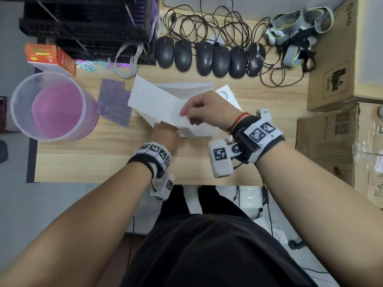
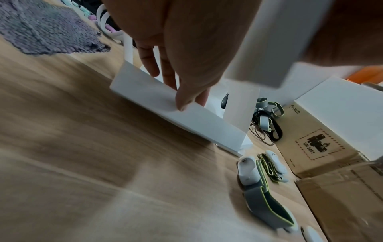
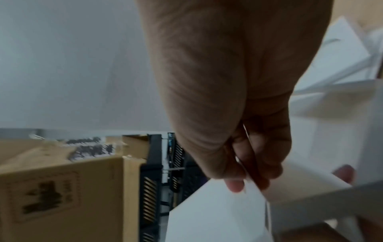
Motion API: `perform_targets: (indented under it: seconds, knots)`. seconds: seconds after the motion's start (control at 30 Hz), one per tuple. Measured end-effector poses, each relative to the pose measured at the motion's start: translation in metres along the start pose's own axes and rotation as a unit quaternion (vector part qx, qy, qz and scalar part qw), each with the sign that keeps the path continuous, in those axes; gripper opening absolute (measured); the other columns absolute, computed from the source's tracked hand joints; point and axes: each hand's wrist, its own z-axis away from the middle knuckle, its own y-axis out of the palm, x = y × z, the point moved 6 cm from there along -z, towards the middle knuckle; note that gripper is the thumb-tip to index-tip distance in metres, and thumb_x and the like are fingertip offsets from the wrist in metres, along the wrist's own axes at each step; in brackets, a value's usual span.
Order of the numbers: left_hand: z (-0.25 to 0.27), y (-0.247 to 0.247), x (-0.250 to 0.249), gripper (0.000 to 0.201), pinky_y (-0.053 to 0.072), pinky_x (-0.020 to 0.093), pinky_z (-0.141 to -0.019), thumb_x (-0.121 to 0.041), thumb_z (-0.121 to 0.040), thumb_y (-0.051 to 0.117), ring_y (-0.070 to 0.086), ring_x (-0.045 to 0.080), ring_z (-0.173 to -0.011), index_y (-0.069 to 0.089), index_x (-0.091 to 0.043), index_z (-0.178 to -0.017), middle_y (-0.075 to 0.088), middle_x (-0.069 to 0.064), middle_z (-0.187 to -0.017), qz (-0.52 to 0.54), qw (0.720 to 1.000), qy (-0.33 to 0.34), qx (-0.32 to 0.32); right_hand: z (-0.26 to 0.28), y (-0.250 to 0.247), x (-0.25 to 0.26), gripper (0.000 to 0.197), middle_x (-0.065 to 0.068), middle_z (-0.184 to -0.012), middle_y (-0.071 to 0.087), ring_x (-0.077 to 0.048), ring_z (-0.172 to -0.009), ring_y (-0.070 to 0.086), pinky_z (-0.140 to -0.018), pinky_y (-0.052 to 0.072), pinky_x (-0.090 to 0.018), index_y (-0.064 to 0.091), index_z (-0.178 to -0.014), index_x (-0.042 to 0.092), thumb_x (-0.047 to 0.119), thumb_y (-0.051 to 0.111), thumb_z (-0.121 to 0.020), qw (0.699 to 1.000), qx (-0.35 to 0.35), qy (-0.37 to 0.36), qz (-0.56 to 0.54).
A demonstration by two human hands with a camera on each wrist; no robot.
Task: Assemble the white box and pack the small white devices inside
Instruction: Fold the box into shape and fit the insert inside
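The white box (image 1: 199,132) stands half folded in the middle of the wooden table, its big lid flap (image 1: 153,100) raised and slanting left. My right hand (image 1: 184,112) pinches that flap's near edge between thumb and fingers, as the right wrist view shows on the flap (image 3: 217,212) and the hand (image 3: 244,180). Partly hidden beneath the flap, my left hand (image 1: 165,132) grips the box's near wall (image 2: 207,126), with the hand (image 2: 182,98) placing its thumb outside and its fingers inside. Two small white devices (image 2: 247,172) on grey straps lie on the table right of the box.
A white insert card (image 1: 224,94) with a round hole lies behind the box. A purple cloth (image 1: 115,102) and a large plastic jug (image 1: 51,106) sit to the left. Several black mice (image 1: 209,56) line the back. Cardboard boxes (image 1: 335,79) stand along the right; more straps (image 1: 294,34) lie at the back right.
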Motion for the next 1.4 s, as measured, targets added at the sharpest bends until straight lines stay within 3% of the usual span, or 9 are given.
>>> perform_targets:
  seconds: [0.37,0.57,0.83,0.9,0.97,1.07,1.17,1.3,1.4]
  knots:
    - [0.017,0.007,0.033,0.045,0.043,0.037,-0.098,0.005,-0.084,0.063,0.063,0.026,-0.109,0.075,-0.024,-0.116,0.071,0.004,-0.118,-0.012,0.996,0.084,0.006,-0.032,0.006,-0.029,0.028,0.019,-0.065,0.057,-0.013,-0.072,0.059,-0.069,0.048,-0.026,0.076,-0.090,0.025,0.009,0.053,-0.086,0.975,-0.110,0.008,0.194]
    - [0.014,0.009,0.042,0.052,0.031,0.033,-0.106,0.006,-0.085,0.059,0.057,0.025,-0.117,0.073,-0.030,-0.119,0.070,-0.005,-0.119,-0.031,0.996,0.081,-0.002,-0.048,0.015,-0.036,0.028,-0.002,-0.083,0.067,-0.019,-0.079,0.056,-0.069,0.041,-0.024,0.075,-0.091,0.018,0.006,0.051,-0.086,0.933,-0.088,0.012,0.349]
    - [0.008,-0.003,0.052,0.016,0.036,0.035,-0.088,-0.012,-0.087,0.068,0.056,0.032,-0.100,0.079,-0.020,-0.094,0.056,0.003,-0.087,0.019,0.997,0.057,-0.055,-0.062,0.027,-0.065,0.028,-0.006,-0.100,0.072,-0.032,-0.090,0.067,-0.082,0.056,-0.037,0.076,-0.089,0.023,0.009,0.053,-0.084,0.905,-0.041,0.044,0.422]
    - [0.008,-0.006,0.056,0.005,0.036,0.032,-0.083,-0.018,-0.083,0.072,0.054,0.028,-0.100,0.069,-0.017,-0.087,0.057,0.006,-0.096,0.059,0.995,0.034,-0.075,-0.065,0.030,-0.073,0.028,-0.004,-0.102,0.073,-0.029,-0.092,0.067,-0.087,0.055,-0.039,0.076,-0.084,0.026,0.007,0.054,-0.083,0.910,-0.023,0.044,0.413]
    - [0.007,-0.007,0.059,0.027,0.040,0.031,-0.081,-0.024,-0.078,0.078,0.050,0.024,-0.097,0.054,-0.015,-0.089,0.052,0.007,-0.104,0.095,0.991,0.018,-0.098,-0.065,0.031,-0.081,0.027,-0.004,-0.099,0.073,-0.027,-0.094,0.067,-0.089,0.055,-0.038,0.074,-0.082,0.021,0.002,0.055,-0.083,0.914,-0.001,0.053,0.403]
    - [0.003,-0.006,0.053,0.039,0.045,0.040,-0.089,-0.022,-0.079,0.077,0.051,0.028,-0.107,0.056,-0.011,-0.110,0.050,0.008,-0.118,0.058,0.992,0.049,-0.098,-0.066,0.031,-0.086,0.017,-0.008,-0.082,0.070,-0.028,-0.080,0.063,-0.075,0.054,-0.034,0.068,-0.075,0.008,0.002,0.053,-0.081,0.911,0.007,0.064,0.407]
    - [-0.002,0.007,0.047,0.043,0.033,0.043,-0.103,-0.018,-0.084,0.070,0.045,0.029,-0.127,0.060,-0.017,-0.126,0.050,0.005,-0.137,-0.046,0.994,0.094,-0.033,-0.066,0.031,-0.086,0.016,-0.012,-0.072,0.063,-0.028,-0.070,0.055,-0.062,0.044,-0.030,0.055,-0.064,0.009,0.004,0.051,-0.078,0.910,0.019,0.064,0.408]
    - [-0.006,0.022,0.047,0.041,0.015,0.047,-0.114,-0.007,-0.084,0.066,0.035,0.020,-0.139,0.068,-0.023,-0.122,0.048,-0.001,-0.142,-0.090,0.989,0.121,0.000,-0.065,0.021,-0.083,0.004,-0.006,-0.089,0.065,-0.028,-0.087,0.061,-0.080,0.054,-0.036,0.060,-0.083,0.011,0.010,0.061,-0.079,0.923,0.004,0.061,0.380]
    - [-0.009,0.030,0.046,0.045,0.007,0.050,-0.119,-0.003,-0.091,0.060,0.031,0.015,-0.144,0.066,-0.027,-0.128,0.044,-0.002,-0.149,-0.087,0.985,0.137,0.055,-0.064,0.008,-0.078,0.012,-0.007,-0.085,0.056,-0.031,-0.088,0.061,-0.070,0.045,-0.032,0.050,-0.080,0.014,0.018,0.061,-0.085,0.922,-0.060,0.050,0.379]
